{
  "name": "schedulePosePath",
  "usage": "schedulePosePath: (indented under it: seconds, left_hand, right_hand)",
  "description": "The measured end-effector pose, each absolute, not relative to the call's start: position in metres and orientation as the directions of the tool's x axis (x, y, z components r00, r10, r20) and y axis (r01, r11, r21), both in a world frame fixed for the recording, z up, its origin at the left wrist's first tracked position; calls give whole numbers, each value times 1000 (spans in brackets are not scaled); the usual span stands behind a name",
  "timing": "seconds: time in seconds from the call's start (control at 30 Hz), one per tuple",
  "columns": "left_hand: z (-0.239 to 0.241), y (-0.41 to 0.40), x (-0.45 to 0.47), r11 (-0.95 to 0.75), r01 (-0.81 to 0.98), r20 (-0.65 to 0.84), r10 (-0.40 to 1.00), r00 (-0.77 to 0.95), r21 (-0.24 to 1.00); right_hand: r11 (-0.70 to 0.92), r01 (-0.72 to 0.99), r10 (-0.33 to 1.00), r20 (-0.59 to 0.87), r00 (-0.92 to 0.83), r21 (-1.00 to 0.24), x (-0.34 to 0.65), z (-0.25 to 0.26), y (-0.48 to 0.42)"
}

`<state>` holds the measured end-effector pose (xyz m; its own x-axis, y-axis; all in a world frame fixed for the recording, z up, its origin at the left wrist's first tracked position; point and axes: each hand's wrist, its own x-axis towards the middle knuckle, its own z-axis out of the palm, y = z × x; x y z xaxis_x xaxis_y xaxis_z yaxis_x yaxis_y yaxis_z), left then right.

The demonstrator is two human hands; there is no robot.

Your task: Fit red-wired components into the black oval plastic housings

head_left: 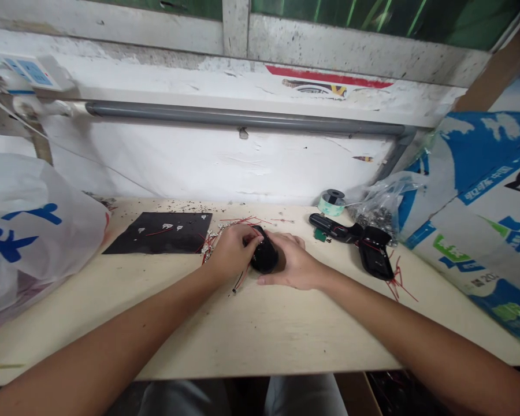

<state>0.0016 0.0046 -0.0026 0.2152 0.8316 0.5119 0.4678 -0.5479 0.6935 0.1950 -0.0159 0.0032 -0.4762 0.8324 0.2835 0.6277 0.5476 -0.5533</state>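
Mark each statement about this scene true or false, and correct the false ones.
1. The left hand and right hand together hold a small black plastic housing. True.
2. A flat black mat lies left of the hands. True.
3. The right hand grips a green-and-white tape spool. False: the green-and-white tape spool stands apart, near the wall.
4. Thin red wires lie beside the left hand. True.
5. A clear plastic bag of small metal parts hangs on the wall. False: the clear plastic bag of small metal parts rests on the pale wooden bench.

Left forearm (99, 332) and right forearm (416, 329) angled inward, left hand (231, 251) curled, right hand (291, 264) cupped
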Motion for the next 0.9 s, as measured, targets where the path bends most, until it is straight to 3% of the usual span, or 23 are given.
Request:
schedulePosePath:
  seconds: [0.9]
  left_hand:
    - [0,4,0,-566,454,526,820,226,688]
  right_hand:
    - [556,639,829,295,-475,-532,192,6,-19]
